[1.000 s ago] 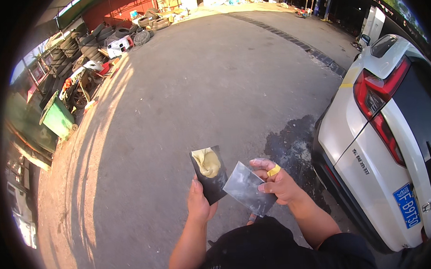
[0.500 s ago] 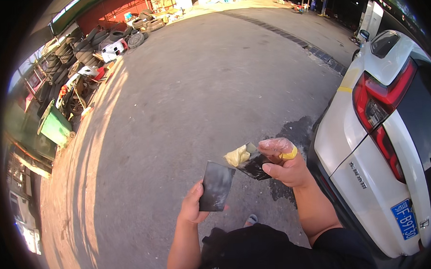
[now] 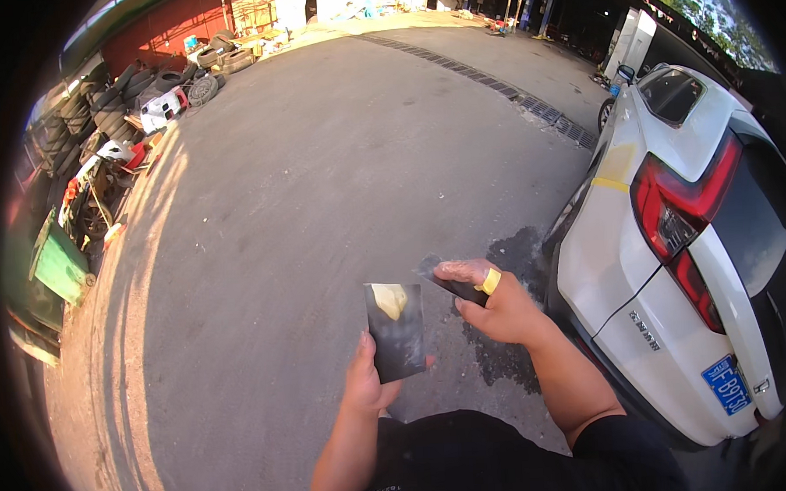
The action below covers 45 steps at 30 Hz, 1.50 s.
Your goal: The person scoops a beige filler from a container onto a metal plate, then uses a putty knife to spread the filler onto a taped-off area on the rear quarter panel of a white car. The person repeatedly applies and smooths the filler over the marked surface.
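My left hand (image 3: 364,378) grips a flat dark rectangular plate (image 3: 401,346) by its lower left part. A lump of pale yellow putty (image 3: 391,302) lies on the plate's upper end. Just right of it, my right hand (image 3: 501,307) is closed round a dark flat scraper (image 3: 457,287), whose thin end points up and left. Whitish smears cover the fingers of that hand, and a yellow band (image 3: 490,282) is on it. Plate and scraper are apart. Part of the scraper is hidden by my fingers.
A white car (image 3: 587,276) stands close on my right, with a yellow strip (image 3: 610,184) beside its tail light. A dark wet patch (image 3: 503,355) marks the ground there. Stacked tyres (image 3: 128,99) and a green bin (image 3: 60,260) line the left. A drain grating (image 3: 491,83) crosses the ground ahead.
The putty lump was on the scraper in my right hand; now it is on the plate. My left hand has turned the plate more upright, and the view has shifted slightly.
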Motion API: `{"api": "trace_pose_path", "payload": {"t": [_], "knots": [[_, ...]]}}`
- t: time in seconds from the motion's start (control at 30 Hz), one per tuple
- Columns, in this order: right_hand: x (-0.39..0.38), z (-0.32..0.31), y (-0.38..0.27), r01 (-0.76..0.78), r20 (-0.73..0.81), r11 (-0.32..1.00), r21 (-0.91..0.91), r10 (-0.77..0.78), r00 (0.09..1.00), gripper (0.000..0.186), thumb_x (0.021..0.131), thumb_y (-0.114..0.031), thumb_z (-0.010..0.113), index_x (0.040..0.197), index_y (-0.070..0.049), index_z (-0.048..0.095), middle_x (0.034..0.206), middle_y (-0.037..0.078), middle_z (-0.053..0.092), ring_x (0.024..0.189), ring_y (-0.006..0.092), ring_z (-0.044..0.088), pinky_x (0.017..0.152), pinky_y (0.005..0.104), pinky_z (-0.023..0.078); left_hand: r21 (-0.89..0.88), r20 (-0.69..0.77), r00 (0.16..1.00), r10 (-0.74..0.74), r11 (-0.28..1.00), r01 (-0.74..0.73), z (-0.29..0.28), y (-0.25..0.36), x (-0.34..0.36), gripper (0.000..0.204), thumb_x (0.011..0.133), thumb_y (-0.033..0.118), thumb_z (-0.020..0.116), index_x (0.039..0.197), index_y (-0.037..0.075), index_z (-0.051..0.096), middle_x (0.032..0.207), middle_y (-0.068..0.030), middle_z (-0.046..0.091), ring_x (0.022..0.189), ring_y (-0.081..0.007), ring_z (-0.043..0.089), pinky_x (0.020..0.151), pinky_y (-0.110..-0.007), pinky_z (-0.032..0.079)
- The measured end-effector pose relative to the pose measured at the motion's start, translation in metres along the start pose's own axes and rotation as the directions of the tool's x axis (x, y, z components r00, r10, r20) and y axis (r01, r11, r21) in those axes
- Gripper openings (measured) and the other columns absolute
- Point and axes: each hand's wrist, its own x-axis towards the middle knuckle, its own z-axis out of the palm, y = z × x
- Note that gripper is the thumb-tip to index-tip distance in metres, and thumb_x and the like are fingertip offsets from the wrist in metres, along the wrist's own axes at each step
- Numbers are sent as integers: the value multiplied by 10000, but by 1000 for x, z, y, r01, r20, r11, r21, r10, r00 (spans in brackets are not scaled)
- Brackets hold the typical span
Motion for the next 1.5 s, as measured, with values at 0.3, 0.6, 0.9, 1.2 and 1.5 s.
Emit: {"api": "trace_pose_path", "payload": {"t": [0.3,0.6,0.9,1.2,1.5], "knots": [[64,64,-23,-114,-21,993,24,115,993,525,750,39,583,1260,-80,544,1226,111,607,1167,319,542,977,390,456,429,-80,958,275,877,-216,-38,58,68,655,995,464,408,1449,8,282,1290,-89,507,1163,-202,517,978,-356,443],[98,9,12,142,-22,990,-11,-142,990,554,699,42,545,1231,-111,573,1226,124,590,1110,341,573,916,378,494,-9,138,961,-240,970,243,-57,82,136,636,960,502,432,1415,66,342,1327,-153,485,1126,-351,545,787,-564,526],[142,-64,132,24,86,997,77,-31,996,547,695,43,547,1221,-101,594,1166,106,631,1111,278,592,932,369,489,-153,516,780,-352,859,489,-50,59,238,649,961,506,416,1455,107,283,1380,-195,419,1162,-444,497,710,-622,535],[129,-82,214,-363,172,389,846,446,878,642,811,110,575,1395,-66,375,1134,125,625,1036,153,598,880,303,482,227,101,994,36,972,-58,12,30,356,743,931,607,398,1450,83,297,1399,-165,437,1272,-310,453,1006,-494,423],[214,-115,263,-201,49,215,956,559,828,670,752,104,636,1362,-57,410,1047,101,644,910,148,619,826,291,499,813,280,954,109,502,-296,-10,3,426,556,989,431,455,1334,-4,479,1216,-89,543,1108,-175,506,974,-319,383]]}}
